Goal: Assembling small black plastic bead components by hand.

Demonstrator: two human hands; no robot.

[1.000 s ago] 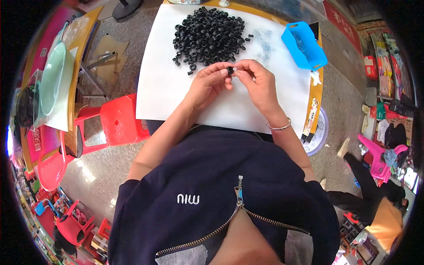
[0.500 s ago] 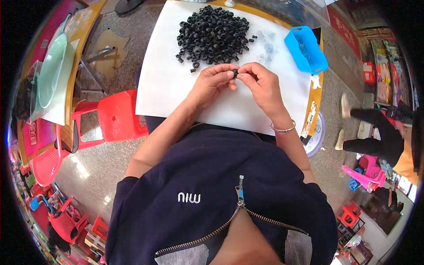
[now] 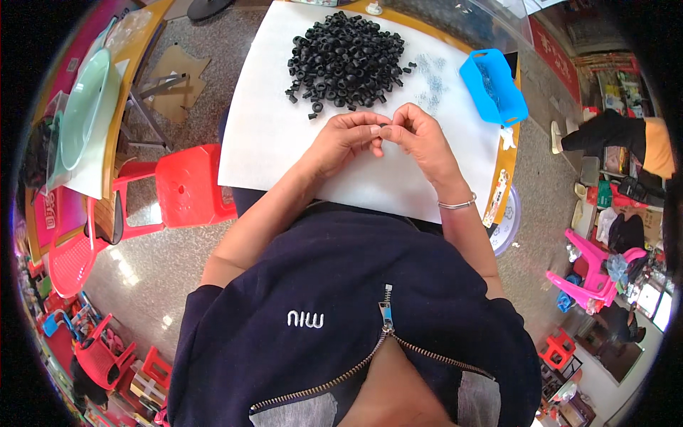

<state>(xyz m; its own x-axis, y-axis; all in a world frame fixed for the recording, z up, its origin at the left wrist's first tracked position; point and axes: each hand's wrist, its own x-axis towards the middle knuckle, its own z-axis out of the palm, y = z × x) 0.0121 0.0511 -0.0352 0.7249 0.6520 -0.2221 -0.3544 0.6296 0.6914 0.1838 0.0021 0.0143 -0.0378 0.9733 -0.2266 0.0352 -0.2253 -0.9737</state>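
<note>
The left hand [image 3: 348,136] and right hand [image 3: 423,139] pinch one small black piece [image 3: 384,126], mostly hidden, between the pile [image 3: 345,60] and the counter's [image 3: 512,153] near edge. Probably light, rubbery; its rim suits fingertips.

On the left side there stands a red plastic chair [image 3: 186,186], and behind it, farther left, a pale green basin [image 3: 84,114] rests on a side table [image 3: 147,35], while a flat piece of cardboard [image 3: 179,80] lies on the far left floor. On the right, a lilac basin [image 3: 514,213] is partly hidden. Farther right, a person in black trousers [image 3: 608,134] is beyond a bright pink plastic seat [image 3: 594,263].
</note>
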